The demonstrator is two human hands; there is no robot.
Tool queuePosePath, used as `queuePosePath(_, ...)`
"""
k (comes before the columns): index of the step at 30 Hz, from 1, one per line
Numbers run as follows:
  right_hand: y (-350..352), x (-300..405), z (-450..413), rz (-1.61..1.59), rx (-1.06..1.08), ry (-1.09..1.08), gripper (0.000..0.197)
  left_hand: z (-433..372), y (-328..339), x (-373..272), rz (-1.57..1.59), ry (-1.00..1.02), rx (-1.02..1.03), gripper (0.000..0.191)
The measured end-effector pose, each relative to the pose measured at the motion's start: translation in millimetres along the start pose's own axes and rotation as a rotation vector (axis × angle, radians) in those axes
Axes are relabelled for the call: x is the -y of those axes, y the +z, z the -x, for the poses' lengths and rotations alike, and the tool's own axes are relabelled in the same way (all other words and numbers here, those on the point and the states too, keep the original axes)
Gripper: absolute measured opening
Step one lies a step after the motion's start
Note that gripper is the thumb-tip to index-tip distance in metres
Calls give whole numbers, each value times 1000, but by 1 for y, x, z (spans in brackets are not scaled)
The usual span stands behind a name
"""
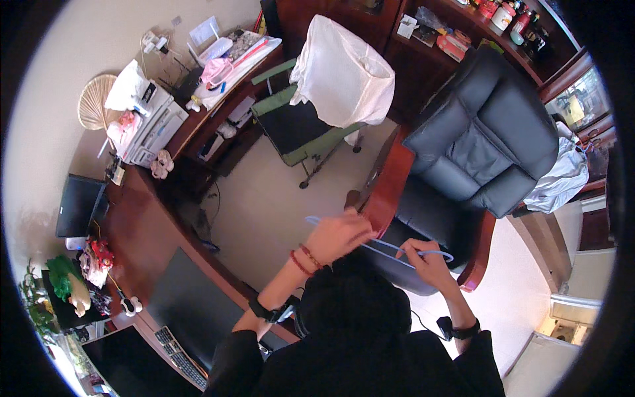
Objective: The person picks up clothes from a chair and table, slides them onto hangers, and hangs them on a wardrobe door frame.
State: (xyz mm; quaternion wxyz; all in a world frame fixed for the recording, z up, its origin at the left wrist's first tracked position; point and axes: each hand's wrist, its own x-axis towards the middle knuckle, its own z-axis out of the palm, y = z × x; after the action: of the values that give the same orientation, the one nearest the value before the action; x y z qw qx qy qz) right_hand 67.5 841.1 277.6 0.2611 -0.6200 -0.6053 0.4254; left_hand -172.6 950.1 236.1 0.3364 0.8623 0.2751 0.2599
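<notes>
A thin light-blue loop, perhaps a clothes hanger or a cord, [388,243] stretches between my two hands above the front of the black leather armchair [441,218]. My left hand [341,237], with red bracelets at the wrist, is closed around it, and one blue end sticks out past the hand to the left. My right hand [424,260] grips the other end, whose rounded tip shows beyond the fingers. The underside of each hand is hidden. Behind my hands stands the armchair's reddish wooden armrest [389,183].
A desk [131,213] with a keyboard [179,353] and monitors curves along the left. A green-framed office chair [297,154] with a white cloth [342,74] over its back stands ahead. Light-coloured clothing [563,173] hangs behind the armchair. Shelves [521,54] hold bottles and jars.
</notes>
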Motion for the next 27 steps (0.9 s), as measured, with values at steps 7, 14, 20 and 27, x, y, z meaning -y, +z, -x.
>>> queuePosePath(7, -30, -55, -32, -215, -184, 44, 26, -100, -71, 119, 22, -211, -153, 11)
queuePosePath(14, -31, -84, -79, -483, -317, 212, 23, -248, -136, 291, -191, -339, -48, 16)
queuePosePath(20, -7, -81, -122, -458, -560, 447, 22, -437, -142, 461, -440, -272, -172, 30)
queuePosePath(27, 18, -40, -192, -448, -778, 621, 21, -575, -118, 539, -759, 31, -70, 54)
